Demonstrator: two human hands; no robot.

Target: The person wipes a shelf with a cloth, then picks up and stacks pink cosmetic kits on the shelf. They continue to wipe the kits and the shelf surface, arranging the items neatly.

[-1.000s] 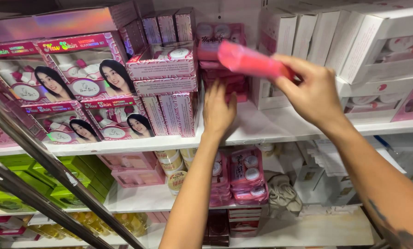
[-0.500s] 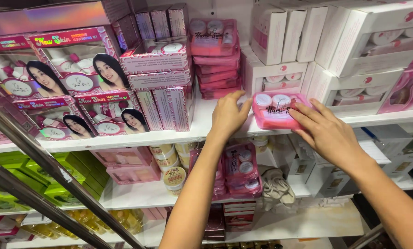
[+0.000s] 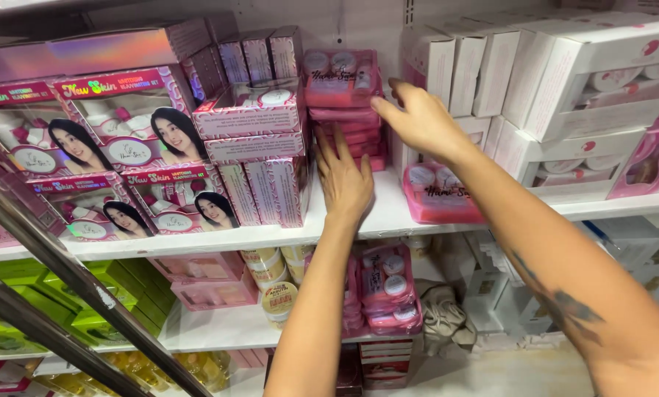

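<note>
Pink packs (image 3: 342,95) stacked flat, long axis left-right.

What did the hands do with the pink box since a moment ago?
The right hand brought the flat pink box down from the air, set it on the white shelf, let go, and rose to the stack of pink boxes. The left hand stayed flat on the shelf. The other boxes did not move.
</note>
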